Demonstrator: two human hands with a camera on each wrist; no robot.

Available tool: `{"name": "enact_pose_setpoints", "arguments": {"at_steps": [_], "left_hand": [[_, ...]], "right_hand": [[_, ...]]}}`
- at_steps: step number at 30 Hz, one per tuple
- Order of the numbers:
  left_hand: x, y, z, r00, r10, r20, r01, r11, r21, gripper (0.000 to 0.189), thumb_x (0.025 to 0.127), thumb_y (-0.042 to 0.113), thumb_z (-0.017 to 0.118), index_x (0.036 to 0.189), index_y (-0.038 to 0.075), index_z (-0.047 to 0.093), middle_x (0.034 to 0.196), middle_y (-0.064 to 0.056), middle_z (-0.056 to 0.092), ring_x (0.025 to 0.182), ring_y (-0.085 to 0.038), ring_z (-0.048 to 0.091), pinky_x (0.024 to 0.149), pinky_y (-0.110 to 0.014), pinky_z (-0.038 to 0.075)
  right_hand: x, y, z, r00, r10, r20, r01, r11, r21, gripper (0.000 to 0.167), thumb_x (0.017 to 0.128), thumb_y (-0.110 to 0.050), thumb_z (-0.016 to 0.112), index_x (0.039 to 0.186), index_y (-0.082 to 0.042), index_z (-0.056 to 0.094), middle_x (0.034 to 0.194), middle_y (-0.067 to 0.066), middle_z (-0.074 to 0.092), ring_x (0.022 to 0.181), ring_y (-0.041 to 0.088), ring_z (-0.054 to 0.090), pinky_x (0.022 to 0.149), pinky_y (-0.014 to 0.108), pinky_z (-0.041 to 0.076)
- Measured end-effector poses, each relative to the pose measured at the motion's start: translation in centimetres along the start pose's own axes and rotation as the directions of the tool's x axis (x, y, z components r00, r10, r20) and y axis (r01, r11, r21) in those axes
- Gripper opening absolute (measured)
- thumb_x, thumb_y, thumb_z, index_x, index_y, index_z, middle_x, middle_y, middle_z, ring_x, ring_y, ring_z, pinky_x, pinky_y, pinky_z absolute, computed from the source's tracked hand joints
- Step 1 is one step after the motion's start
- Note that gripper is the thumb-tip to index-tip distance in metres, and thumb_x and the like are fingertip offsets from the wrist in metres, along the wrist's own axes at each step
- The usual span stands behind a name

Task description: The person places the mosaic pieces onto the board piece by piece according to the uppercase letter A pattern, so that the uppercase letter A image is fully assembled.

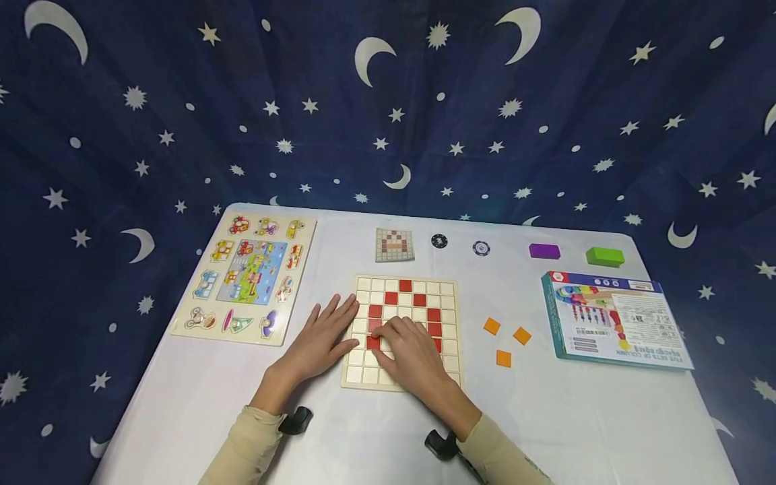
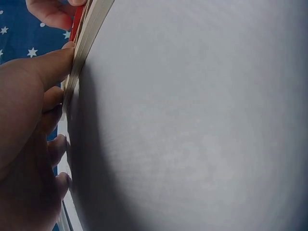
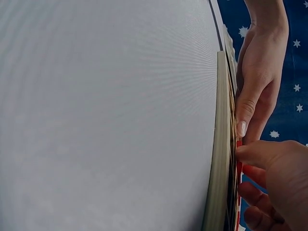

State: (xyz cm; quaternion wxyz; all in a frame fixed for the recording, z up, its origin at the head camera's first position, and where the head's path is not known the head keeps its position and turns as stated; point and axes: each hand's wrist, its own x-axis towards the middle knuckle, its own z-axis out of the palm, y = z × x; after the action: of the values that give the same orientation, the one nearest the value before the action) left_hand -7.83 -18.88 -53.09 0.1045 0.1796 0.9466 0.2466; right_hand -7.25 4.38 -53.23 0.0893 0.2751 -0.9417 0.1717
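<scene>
A wooden grid board (image 1: 354, 375) lies on the table, with several red square tiles set in its cells in an arch-like pattern. My left hand (image 1: 318, 343) rests by the board's left edge, fingers extended and thumb touching the frame. Over the lower left of the grid, my right hand (image 1: 418, 360) pinches a red tile (image 1: 372, 343) between thumb and forefinger. The right wrist view shows that thumb against a red edge (image 3: 239, 166). Some cells lie hidden under the right hand.
Behind the board lies a small pattern card (image 1: 394, 244), near two poker chips (image 1: 481, 248). Three orange tiles (image 1: 504, 358) are to the right, before a boxed toy (image 1: 612, 320). Purple (image 1: 544, 251) and green (image 1: 605, 256) blocks sit behind it. A picture puzzle (image 1: 248, 276) lies left.
</scene>
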Motion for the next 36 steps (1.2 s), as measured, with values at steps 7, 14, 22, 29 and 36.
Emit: {"name": "enact_pose_setpoints", "arguments": {"at_steps": [7,14,22,29,36], "left_hand": [[0.1,-0.1,0.0,1.000,0.009,-0.002,-0.009,1.000,-0.004,0.076,0.106,0.038,0.064,0.169,0.011,0.031,0.179,-0.005,0.026,0.168,-0.037,0.016,0.134,-0.068,0.012],[0.4,0.0,0.0,1.000,0.009,0.015,-0.009,1.000,-0.001,0.076,0.107,0.040,0.063,0.169,0.012,0.031,0.179,-0.005,0.025,0.169,-0.036,0.015,0.134,-0.068,0.012],[0.1,0.1,-0.1,1.000,-0.003,0.017,0.003,1.000,0.002,0.076,0.106,0.039,0.064,0.169,0.011,0.031,0.179,-0.006,0.025,0.168,-0.037,0.015,0.134,-0.068,0.012],[0.1,0.1,0.1,1.000,-0.003,0.027,0.003,1.000,-0.012,0.077,0.107,0.039,0.063,0.170,0.012,0.028,0.179,-0.006,0.024,0.169,-0.037,0.013,0.135,-0.067,0.010],[0.0,-0.1,-0.1,1.000,-0.002,0.012,0.002,1.000,-0.020,0.077,0.106,0.037,0.064,0.169,0.010,0.029,0.179,-0.006,0.024,0.169,-0.037,0.014,0.134,-0.068,0.010]], "right_hand": [[0.0,-0.1,0.1,1.000,0.004,-0.024,-0.004,1.000,0.020,0.014,0.090,-0.031,0.086,0.099,-0.023,0.079,0.100,-0.006,0.072,0.093,0.016,0.066,0.081,0.031,0.055],[0.0,0.1,0.0,1.000,0.017,-0.013,-0.017,1.000,0.015,0.012,0.091,-0.033,0.086,0.097,-0.024,0.082,0.099,-0.006,0.070,0.091,0.015,0.063,0.082,0.031,0.054],[-0.2,0.5,-0.6,1.000,-0.012,0.024,0.010,0.996,0.083,0.010,0.096,-0.029,0.081,0.103,-0.024,0.086,0.100,-0.008,0.072,0.094,0.013,0.066,0.085,0.032,0.056],[-2.1,5.7,-2.9,0.993,0.096,-0.066,-0.086,0.985,0.147,0.011,0.094,-0.019,0.079,0.105,-0.019,0.083,0.102,-0.003,0.075,0.095,0.019,0.068,0.082,0.037,0.054],[-5.6,13.1,-6.2,0.945,0.305,-0.120,-0.299,0.952,0.068,0.026,0.091,-0.017,0.083,0.115,-0.009,0.079,0.110,0.010,0.074,0.098,0.029,0.064,0.081,0.045,0.048]]}}
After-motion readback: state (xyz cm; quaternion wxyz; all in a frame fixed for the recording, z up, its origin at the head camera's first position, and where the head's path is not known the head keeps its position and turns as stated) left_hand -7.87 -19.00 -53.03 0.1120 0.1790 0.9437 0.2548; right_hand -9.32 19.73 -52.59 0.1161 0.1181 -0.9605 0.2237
